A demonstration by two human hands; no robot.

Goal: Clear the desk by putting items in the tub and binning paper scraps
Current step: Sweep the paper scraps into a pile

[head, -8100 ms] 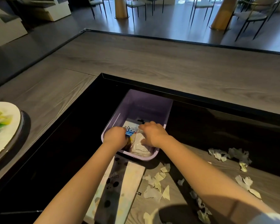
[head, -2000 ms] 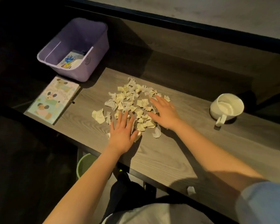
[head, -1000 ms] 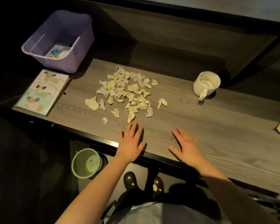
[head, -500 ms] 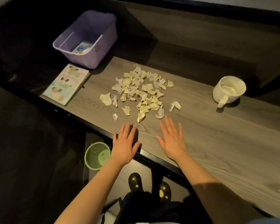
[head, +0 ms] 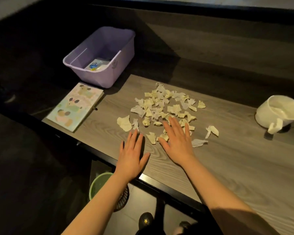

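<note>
A heap of torn paper scraps (head: 165, 107) lies in the middle of the wooden desk (head: 227, 167). My right hand (head: 176, 139) lies flat with straight fingers over the heap's near edge, covering a few scraps. My left hand (head: 131, 155) is flat on the desk just left of it, fingertips next to a loose scrap, holding nothing. The purple tub (head: 109, 75) stands at the desk's far left with a small packet (head: 95, 65) inside. A green bin (head: 98, 185) stands on the floor below the desk edge, partly hidden by my left forearm.
A picture book (head: 75, 106) lies flat in front of the tub at the desk's left end. A white mug (head: 278, 112) stands on the right, handle toward me. The desk's black front edge runs under my wrists. My shoes show on the floor below.
Both hands have moved forward from the desk's front edge; my right hand now covers the near scraps and my left has reached the heap's left side.
</note>
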